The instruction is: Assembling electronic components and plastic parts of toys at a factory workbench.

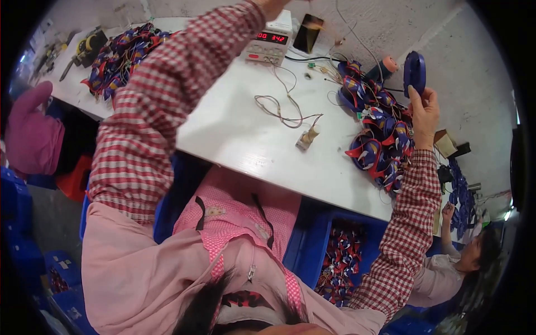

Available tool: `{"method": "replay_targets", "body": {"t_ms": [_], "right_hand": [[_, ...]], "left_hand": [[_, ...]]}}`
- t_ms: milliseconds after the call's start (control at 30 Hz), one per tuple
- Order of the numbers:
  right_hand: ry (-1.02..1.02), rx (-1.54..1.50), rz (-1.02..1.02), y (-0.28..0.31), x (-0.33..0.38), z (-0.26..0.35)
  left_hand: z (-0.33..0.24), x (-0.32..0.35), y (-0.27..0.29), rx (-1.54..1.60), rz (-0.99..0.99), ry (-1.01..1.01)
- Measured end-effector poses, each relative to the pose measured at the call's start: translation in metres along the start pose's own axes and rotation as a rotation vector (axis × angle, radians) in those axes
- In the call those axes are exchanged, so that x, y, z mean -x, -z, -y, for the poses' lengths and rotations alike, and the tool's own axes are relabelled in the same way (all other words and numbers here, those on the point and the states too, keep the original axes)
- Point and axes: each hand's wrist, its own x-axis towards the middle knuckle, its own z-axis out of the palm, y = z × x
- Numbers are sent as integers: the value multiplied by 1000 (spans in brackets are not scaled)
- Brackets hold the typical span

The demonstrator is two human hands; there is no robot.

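Observation:
My right hand (425, 114) is raised above the right side of the white table (251, 125), its thumb and fingers closed on a dark blue oval plastic piece (414, 72). Below and beside that hand lies a heap of blue, red and gold plastic shells (379, 120) with thin wires and small green boards. My left arm stretches across the table to the far edge of view. Only part of my left hand (272, 5) shows there, above a bench power supply (268, 49) with a lit red display; its fingers are cut off.
A black phone (308, 33) stands by the wall. Wires run to a small metal-ended block (306, 138) mid-table. Another heap of wired shells (125, 61) sits at far left. A blue crate (306, 237) of parts is below the edge. Co-workers (33, 131) are at both sides.

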Motion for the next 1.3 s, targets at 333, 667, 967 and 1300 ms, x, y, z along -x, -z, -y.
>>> {"method": "replay_targets", "body": {"t_ms": [333,667,967,1300], "right_hand": [[-51,-218,318,-30,103,77],[415,261,550,-129,192,57],[-28,6,523,-113,212,50],[-72,-324,19,-23,220,138]], "left_hand": [[-129,150,28,-117,80,23],[-19,266,118,-154,-290,160],[-41,265,83,-127,-29,228],[-69,193,-130,10,475,-233]]}}
